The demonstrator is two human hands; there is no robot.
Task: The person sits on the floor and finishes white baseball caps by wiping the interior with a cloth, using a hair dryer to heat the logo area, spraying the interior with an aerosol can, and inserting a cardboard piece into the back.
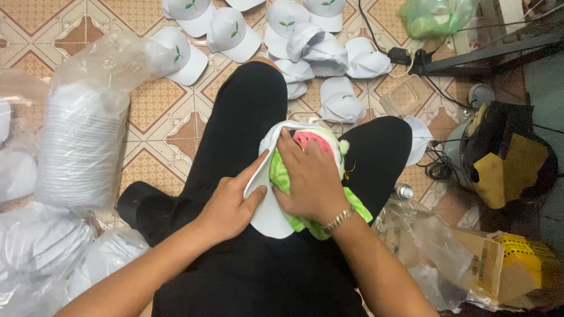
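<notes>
A white cap (267,214) lies on my lap between my black-trousered legs, its brim pointing toward me. A green and pink watermelon-patterned plush cushion (317,144) sits inside the cap's crown. My left hand (232,202) pinches the cap's left edge and brim. My right hand (308,176), a bracelet on its wrist, presses flat on the cushion and the cap's front.
Several white caps with small green leaf marks (235,35) lie scattered on the patterned tile floor ahead. A plastic bag with a tall stack of white caps (82,141) stands at left. At right are a cardboard box (487,264), cables, a green bag (435,14) and a dark machine (505,152).
</notes>
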